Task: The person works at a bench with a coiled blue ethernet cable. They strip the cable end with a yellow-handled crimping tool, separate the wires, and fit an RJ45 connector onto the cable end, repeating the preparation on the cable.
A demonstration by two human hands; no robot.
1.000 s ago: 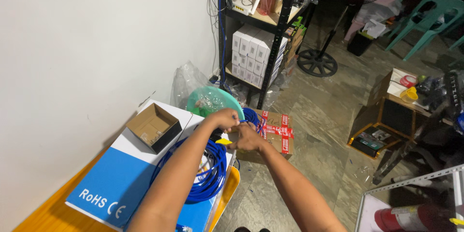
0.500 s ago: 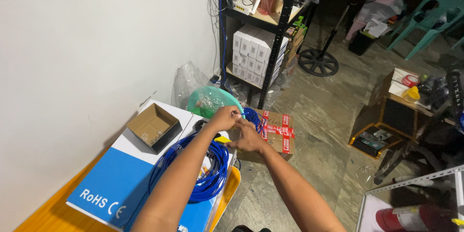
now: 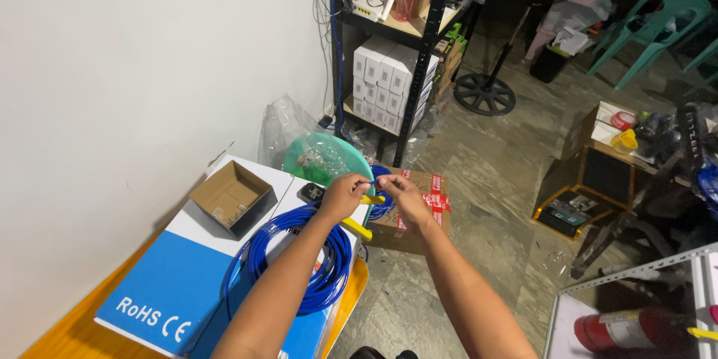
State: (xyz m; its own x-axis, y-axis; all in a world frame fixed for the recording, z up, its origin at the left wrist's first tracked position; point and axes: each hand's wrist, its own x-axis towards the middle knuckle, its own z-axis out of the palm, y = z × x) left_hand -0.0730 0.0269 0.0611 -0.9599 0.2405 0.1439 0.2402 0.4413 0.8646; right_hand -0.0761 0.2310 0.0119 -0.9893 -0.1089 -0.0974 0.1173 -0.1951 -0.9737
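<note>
A coil of blue cable (image 3: 299, 262) lies on a large white and blue box (image 3: 194, 284). My left hand (image 3: 342, 196) grips a yellow-handled tool (image 3: 359, 227) and pinches the free end of the blue cable. My right hand (image 3: 398, 193) meets it from the right and holds the same cable end between its fingertips. Both hands hover over the box's far corner, above a brown carton with red tape (image 3: 419, 213) on the floor.
A small open cardboard box (image 3: 230, 196) sits on the big box, which rests on an orange table (image 3: 67, 329). A green round lid (image 3: 323, 158) and plastic bags stand behind. A black shelf rack (image 3: 407, 45) holds white boxes. A red fire extinguisher (image 3: 628, 327) lies lower right.
Both hands stay together at the cable end; they have shifted slightly, and the cable tip is now pinched between them.
</note>
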